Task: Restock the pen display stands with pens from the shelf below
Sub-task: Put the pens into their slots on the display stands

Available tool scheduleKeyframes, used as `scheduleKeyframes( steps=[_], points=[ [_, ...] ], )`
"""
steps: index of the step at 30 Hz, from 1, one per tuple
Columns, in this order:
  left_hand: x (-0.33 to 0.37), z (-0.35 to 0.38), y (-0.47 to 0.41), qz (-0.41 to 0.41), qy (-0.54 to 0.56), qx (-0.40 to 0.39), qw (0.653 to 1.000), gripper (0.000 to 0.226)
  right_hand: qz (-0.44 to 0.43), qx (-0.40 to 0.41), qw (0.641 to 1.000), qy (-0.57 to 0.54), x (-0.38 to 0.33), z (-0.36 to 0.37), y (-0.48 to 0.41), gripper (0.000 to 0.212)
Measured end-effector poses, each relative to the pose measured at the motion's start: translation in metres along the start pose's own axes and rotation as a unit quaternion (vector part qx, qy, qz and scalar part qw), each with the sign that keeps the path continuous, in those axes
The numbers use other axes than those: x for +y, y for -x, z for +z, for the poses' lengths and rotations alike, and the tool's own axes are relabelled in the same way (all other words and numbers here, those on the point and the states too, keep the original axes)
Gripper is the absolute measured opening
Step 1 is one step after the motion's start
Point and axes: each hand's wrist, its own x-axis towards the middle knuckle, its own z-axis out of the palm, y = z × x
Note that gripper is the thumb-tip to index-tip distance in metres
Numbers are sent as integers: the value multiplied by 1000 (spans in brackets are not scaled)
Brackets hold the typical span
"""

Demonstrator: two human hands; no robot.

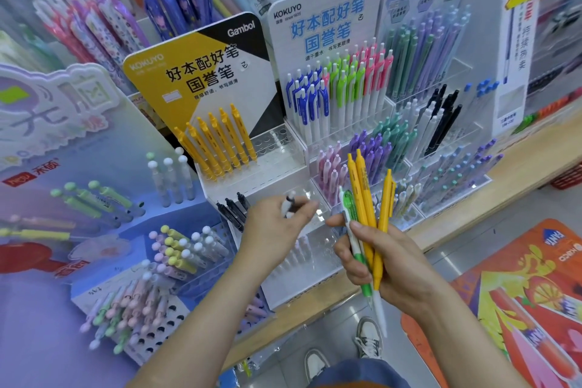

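Observation:
My right hand point(381, 264) grips a bundle of pens point(365, 198): three yellow ones and a green-and-white one, tips down. My left hand point(274, 230) pinches a small white-and-black pen point(289, 205), blurred, just above the lower tier of the yellow-and-black Kokuyo stand point(195, 72). That stand holds several yellow pens point(217, 142) in its upper tier, with empty holes point(274, 142) to their right, and three black pens point(233, 208) in the lower tier beside my left hand.
A white Kokuyo stand point(327, 28) with blue, green and pink pens is behind my hands, pastel pens below it. A purple display point(63, 167) with round-capped pens fills the left. The wooden shelf edge point(472, 208) runs diagonally; an orange poster point(519, 293) lies on the floor at right.

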Motion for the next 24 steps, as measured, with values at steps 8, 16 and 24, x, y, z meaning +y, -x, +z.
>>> scheduleKeyframes(
  steps=[8, 16, 24],
  points=[
    [53, -19, 11, -66, 249, -104, 961, 14, -1, -29, 997, 71, -9, 22, -2, 28],
    [48, -38, 0, -58, 269, -83, 958, 21, 44, -34, 994, 94, -9, 27, 2, 30],
    [58, -61, -5, -29, 216, -119, 969, 15, 60, -59, 981, 173, -10, 25, 4, 25]
  ],
)
